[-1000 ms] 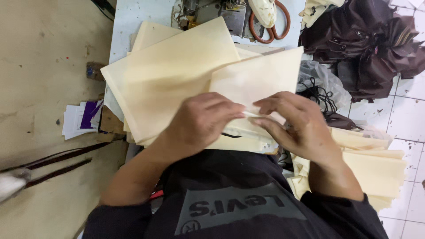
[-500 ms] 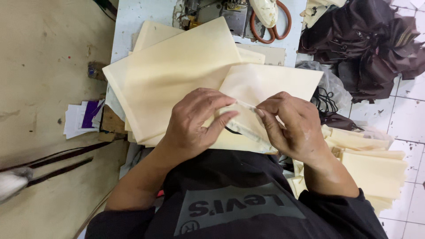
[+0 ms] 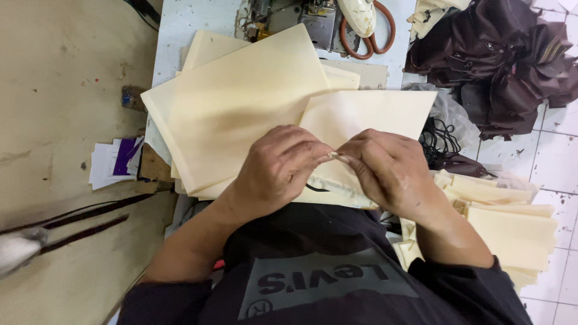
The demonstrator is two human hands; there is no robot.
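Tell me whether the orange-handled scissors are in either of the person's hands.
No: the orange-handled scissors lie at the top of the table, apart from the left hand and right hand, which pinch the cream fabric piece.

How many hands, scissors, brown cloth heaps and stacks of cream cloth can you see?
Hands: 2, left hand and right hand, both pinching the cream piece
Scissors: 1
Brown cloth heap: 1
Cream stacks: 2, table stack and side stack
Total: 6
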